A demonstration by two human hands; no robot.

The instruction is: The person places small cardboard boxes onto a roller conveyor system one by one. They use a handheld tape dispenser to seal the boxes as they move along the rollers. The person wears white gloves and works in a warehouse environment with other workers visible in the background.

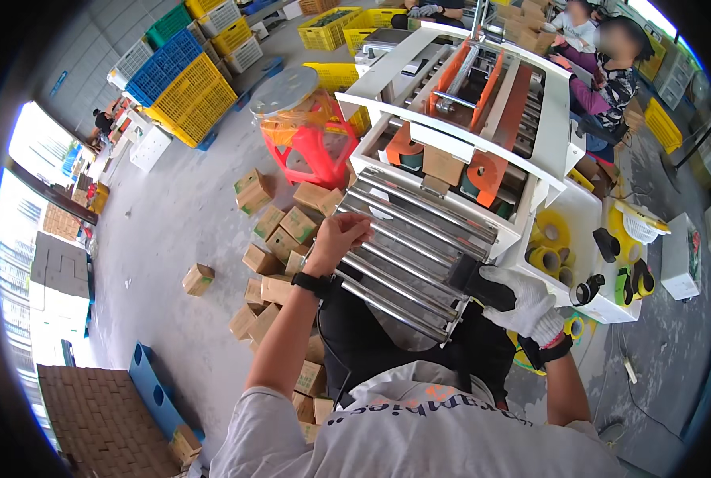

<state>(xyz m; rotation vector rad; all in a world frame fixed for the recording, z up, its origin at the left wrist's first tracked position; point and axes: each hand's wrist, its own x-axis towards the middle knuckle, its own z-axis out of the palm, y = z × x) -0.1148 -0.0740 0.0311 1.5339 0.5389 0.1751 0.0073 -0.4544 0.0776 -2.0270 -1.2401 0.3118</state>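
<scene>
My bare left hand (342,238) is above the left side of a steel roller conveyor (400,239), fingers curled to the thumb, with nothing visible in them. On my right hand (526,303) is a white knitted glove. It grips a black handheld tool (481,284) at the conveyor's right edge; its exact kind is unclear. The rollers lead into a white carton sealing machine (364,158). A small cardboard box (444,164) sits in its opening between two orange guards (487,176). Many other small cardboard boxes (299,224) lie in a pile on the floor to the left.
A red plastic stool (316,152) stands left of the machine. To the right, a white bin (576,221) holds rolls of yellow tape (544,261). Stacked yellow crates (191,98) stand at the back left. A co-worker (609,89) sits beyond the machine. A cable (648,406) runs along the right floor.
</scene>
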